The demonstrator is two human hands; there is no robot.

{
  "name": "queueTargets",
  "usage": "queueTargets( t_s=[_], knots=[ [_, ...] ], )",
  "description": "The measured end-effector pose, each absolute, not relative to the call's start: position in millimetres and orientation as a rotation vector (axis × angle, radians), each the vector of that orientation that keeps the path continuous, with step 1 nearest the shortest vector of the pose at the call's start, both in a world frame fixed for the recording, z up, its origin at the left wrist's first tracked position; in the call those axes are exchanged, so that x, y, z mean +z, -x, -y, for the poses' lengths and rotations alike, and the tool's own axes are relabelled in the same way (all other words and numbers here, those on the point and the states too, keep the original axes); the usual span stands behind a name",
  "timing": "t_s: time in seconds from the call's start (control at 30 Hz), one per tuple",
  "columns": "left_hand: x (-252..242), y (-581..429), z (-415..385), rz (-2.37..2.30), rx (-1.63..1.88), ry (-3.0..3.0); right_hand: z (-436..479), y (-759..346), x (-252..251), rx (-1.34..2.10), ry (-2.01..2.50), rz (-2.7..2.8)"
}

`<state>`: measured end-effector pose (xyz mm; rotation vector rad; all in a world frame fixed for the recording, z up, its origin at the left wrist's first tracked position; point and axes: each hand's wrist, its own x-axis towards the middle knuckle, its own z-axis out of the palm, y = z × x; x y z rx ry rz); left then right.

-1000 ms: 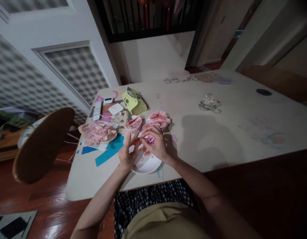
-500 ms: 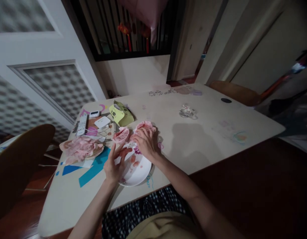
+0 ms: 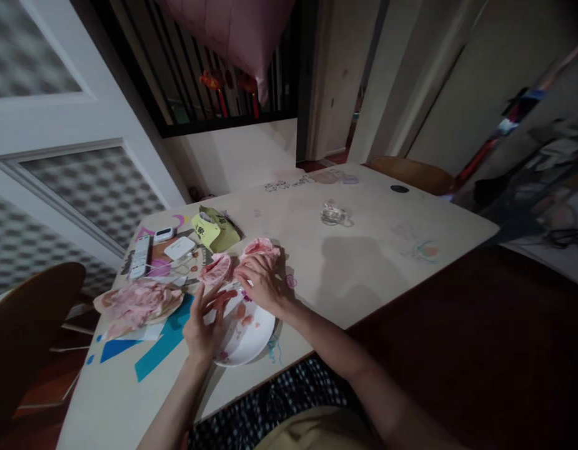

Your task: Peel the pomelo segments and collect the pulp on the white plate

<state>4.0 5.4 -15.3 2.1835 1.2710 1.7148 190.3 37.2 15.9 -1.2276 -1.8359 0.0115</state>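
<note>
A white plate (image 3: 254, 344) with small red pulp pieces (image 3: 246, 319) on it lies before me near the table's front edge. My left hand (image 3: 204, 325) is at its left rim, fingers stretched apart, close to a larger red pulp piece (image 3: 225, 297). Over the far rim my right hand (image 3: 261, 284) bends its fingers against a pink pomelo piece (image 3: 260, 247); its fingertips are partly hidden. Left of that, a second pink pomelo piece (image 3: 217, 269) sits just beyond the plate. Torn pink peel (image 3: 139, 303) is heaped at the left.
Behind the fruit stands a yellow-green paper packet (image 3: 217, 229). A remote control (image 3: 140, 256), a white square device (image 3: 180, 249) and cables lie at the left. Blue strips (image 3: 164, 337) are beside the peel. A clear crumpled item (image 3: 333, 214) is farther back; a chair (image 3: 40, 325) stands left.
My view has turned a little, so the table appears shifted left and lower. Both hands keep nearly the same places at the plate and pomelo, with only slight finger movement.
</note>
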Motion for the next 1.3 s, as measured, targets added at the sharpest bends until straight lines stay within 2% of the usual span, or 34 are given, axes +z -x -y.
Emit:
queueTargets(
  t_s=[0.23, 0.4, 0.57, 0.77, 0.9, 1.07, 1.3],
  knots=[
    [-11, -8, -6, -1.256, 1.725, -2.167, -28, -182, 24, -0.047, 1.09, 1.807],
    [3, -14, -5, -1.215, 1.859, -2.026, -15, -176, 39, -0.074, 1.219, 1.827],
    [-3, -7, -7, -1.128, 1.87, -2.068, -6, -178, 32, -0.134, 0.89, 1.986],
    [-12, 4, -11, -1.094, 1.744, -2.057, -12, -193, 12, 0.027, 0.633, 2.008],
    [-8, 8, -18, -1.115, 1.626, -2.01, -20, -201, 10, 0.116, 0.643, 1.961],
    [-1, 4, -26, -0.954, 1.659, -2.086, -30, -198, 18, 0.173, 0.681, 1.973],
    [15, -10, -28, -1.002, 1.639, -1.871, -39, -197, 30, 0.145, 0.699, 1.911]
  ],
)
